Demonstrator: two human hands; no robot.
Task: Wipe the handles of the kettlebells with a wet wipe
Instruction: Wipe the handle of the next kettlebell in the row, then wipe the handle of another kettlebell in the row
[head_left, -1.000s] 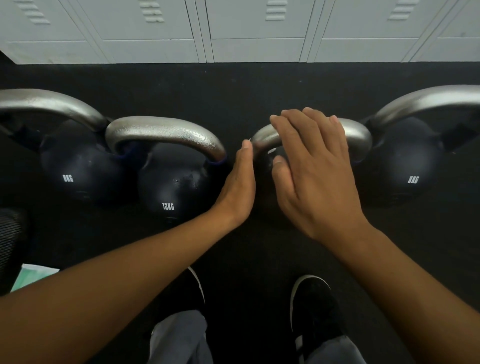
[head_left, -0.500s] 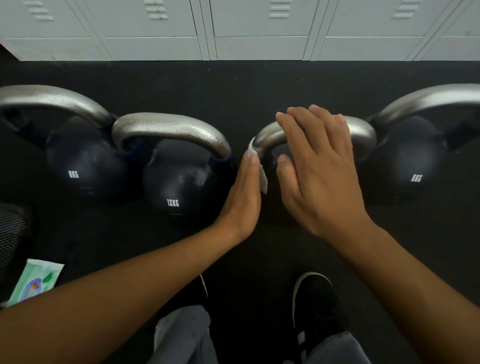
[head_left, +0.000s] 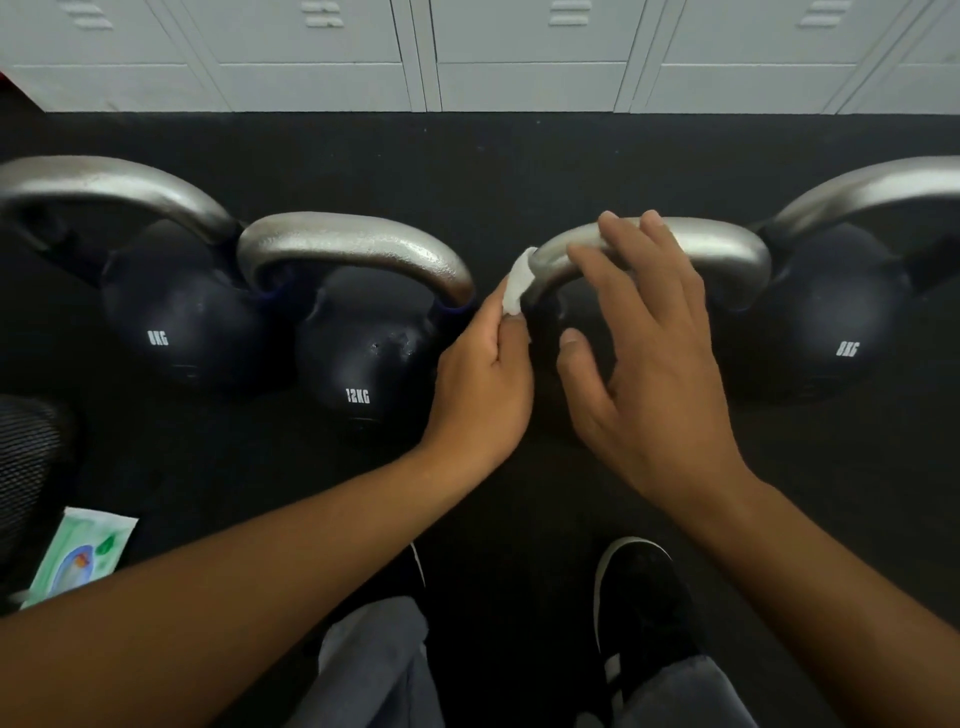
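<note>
- Left hand (head_left: 480, 374) pinches the wipe (head_left: 517, 283) against the third handle (head_left: 691, 244), at its left end.
- Right hand (head_left: 644, 364) steadies that handle, fingers (head_left: 618, 244) loosely draped, holding nothing.
- Next, likely: slide the wipe along the arch.

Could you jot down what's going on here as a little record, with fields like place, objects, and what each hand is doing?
place: black floor in front of grey lockers
kettlebells: four in a row, labels 8KG, 12KG, 8KG readable
left hand: presses a white wet wipe against the left end of the third kettlebell handle
right hand: fingers draped over that same handle, steadying it
wipe packet: on the floor, lower left
</note>
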